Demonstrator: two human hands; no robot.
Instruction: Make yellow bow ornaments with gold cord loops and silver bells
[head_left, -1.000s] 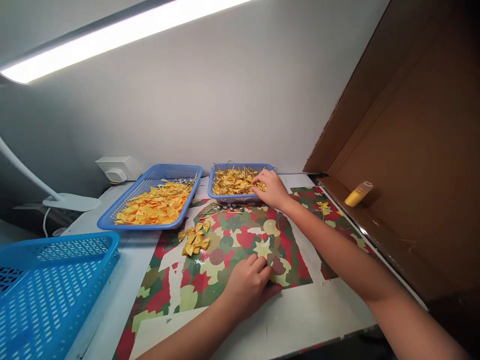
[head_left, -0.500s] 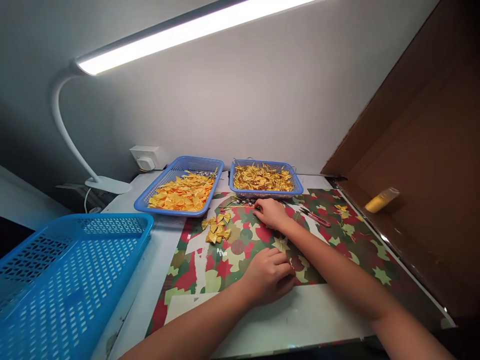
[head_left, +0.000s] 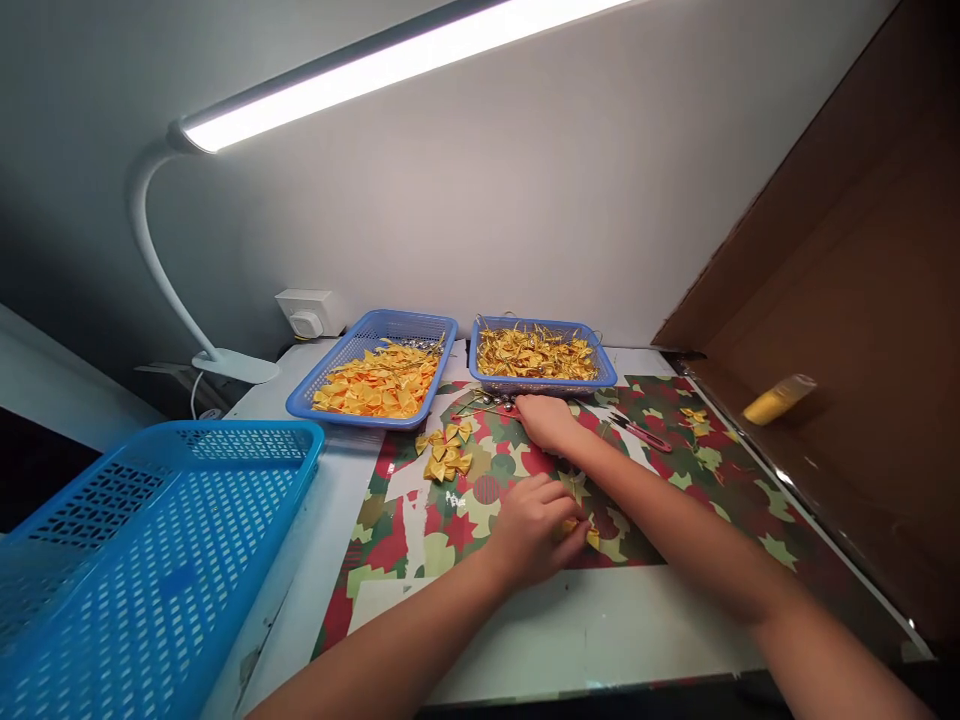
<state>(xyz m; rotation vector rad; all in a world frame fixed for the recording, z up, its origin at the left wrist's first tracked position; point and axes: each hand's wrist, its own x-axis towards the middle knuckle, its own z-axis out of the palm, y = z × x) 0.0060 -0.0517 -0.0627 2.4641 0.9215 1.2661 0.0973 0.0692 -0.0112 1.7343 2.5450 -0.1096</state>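
My left hand (head_left: 534,528) rests on the patterned red and green mat (head_left: 420,520), fingers curled round a small yellow bow (head_left: 581,530). My right hand (head_left: 546,420) reaches forward and lies palm down on the mat just in front of the small blue basket (head_left: 541,382) of gold bows with cords; its fingers press at small silver beads (head_left: 504,403) by the basket. What its fingers hold is hidden. A small pile of yellow bows (head_left: 448,455) lies on the mat left of my right hand.
A long blue tray (head_left: 373,375) of yellow-orange fabric pieces sits at the back left. A large empty blue basket (head_left: 142,560) stands at near left. Red-handled snips (head_left: 639,432) lie right of my right arm. A brown cardboard wall (head_left: 847,330) with a yellow bottle (head_left: 776,400) bounds the right side. A desk lamp (head_left: 225,360) stands at the back left.
My right hand left the gold bow basket and came down to the mat in front of it. My left hand shifted slightly and now pinches a yellow bow. The view swung left.
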